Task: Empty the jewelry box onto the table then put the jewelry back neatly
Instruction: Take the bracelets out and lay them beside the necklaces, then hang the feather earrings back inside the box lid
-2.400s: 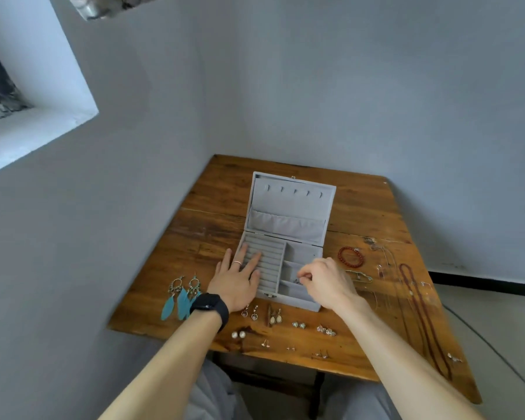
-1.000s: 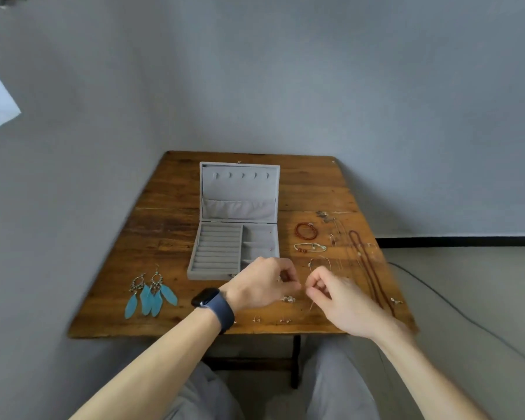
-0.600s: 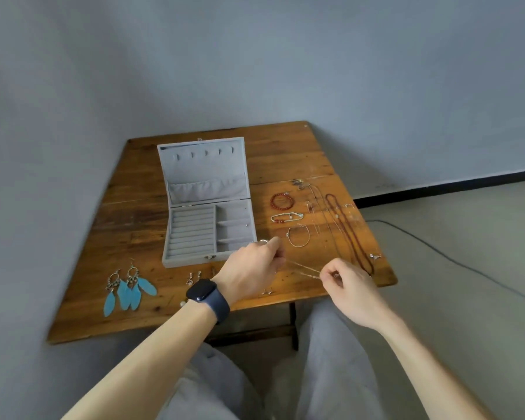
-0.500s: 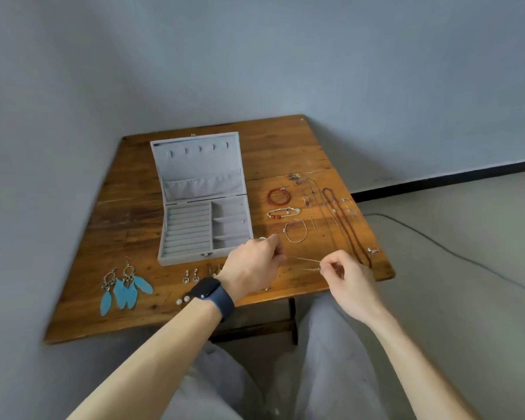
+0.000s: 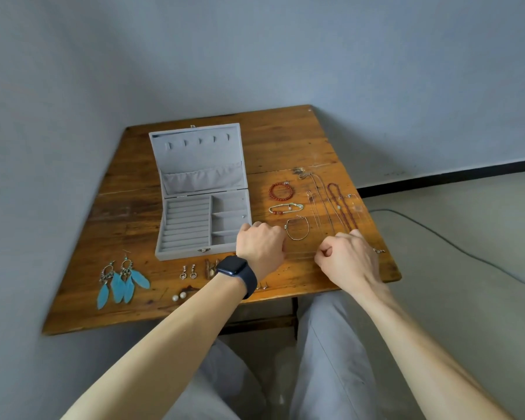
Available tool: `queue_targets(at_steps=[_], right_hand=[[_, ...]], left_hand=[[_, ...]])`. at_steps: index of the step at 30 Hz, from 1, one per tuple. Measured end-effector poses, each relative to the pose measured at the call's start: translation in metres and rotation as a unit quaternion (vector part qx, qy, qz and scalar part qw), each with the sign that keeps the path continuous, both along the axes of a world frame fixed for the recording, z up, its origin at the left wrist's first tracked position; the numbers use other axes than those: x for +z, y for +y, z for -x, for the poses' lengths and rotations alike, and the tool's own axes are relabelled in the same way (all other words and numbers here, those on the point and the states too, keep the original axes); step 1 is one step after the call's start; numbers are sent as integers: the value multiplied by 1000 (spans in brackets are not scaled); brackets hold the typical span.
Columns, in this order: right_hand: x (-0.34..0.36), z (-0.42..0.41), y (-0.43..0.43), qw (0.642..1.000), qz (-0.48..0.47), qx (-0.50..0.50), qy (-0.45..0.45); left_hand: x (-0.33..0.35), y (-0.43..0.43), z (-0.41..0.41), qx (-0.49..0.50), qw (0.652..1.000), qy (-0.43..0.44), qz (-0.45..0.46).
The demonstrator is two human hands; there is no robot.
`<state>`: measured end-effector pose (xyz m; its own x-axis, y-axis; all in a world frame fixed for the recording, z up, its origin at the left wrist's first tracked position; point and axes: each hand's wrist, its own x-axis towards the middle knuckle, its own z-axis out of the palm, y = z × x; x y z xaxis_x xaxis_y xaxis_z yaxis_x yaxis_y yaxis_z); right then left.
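Your left hand (image 5: pixel 261 247) and right hand (image 5: pixel 346 259) have dropped to the table (image 5: pixel 285 140), both pinching a thin chain (image 5: pixel 300 253). The jewelry box (image 5: pixel 188 253) holds one tiny stud (image 5: pixel 244 216), right side.

1. I have only one view, worn on the person's head; no second camera overlaps it.
2. It faces forward and steeply down; lap and forearms fill the bottom, grey wall the top.
3. The wooden table (image 5: pixel 285 140) sits mid-frame with all its edges in view; the open jewelry box (image 5: pixel 194 219) lies left of centre; floor shows at right.
4. It sits near; the left hand (image 5: pixel 261 247) and right hand (image 5: pixel 349 259) show their backs at centre; the thin chain (image 5: pixel 300 253) they pinch barely resolves.
5. The wide lens bends the table's edges.
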<state>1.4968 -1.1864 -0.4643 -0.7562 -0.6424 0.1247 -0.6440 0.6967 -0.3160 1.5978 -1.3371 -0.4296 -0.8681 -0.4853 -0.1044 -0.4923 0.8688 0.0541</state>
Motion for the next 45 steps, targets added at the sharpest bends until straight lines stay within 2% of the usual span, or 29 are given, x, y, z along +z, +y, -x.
queue_targets(at_steps=[8,13,16,19,26,31,38,42,45], right_hand=[[-12,0,0,999,12,29,27],[-23,-5,8,996,69,24,51],[-28,-10,12,991,87,63,78],[-29,-14,14,988,67,92,102],[-16,-20,12,988,63,93,103],[1,-32,-5,988,81,103,82],[20,-75,-64,975,106,191,36],[25,-106,-102,963,99,251,-4],[28,-129,-130,955,85,284,-22]], left_hand=[[-6,-1,0,-10,1000,-12,4],[-6,1,-3,-26,999,-19,34],[-6,4,-6,-37,998,-21,43],[-6,3,-8,-43,998,-25,37],[-4,0,-18,-34,999,37,-4],[-1,-11,-54,5,989,142,-30],[6,-48,-142,113,962,244,-52],[-1,-80,-197,202,939,273,-48],[-6,-103,-231,261,928,262,-50]])
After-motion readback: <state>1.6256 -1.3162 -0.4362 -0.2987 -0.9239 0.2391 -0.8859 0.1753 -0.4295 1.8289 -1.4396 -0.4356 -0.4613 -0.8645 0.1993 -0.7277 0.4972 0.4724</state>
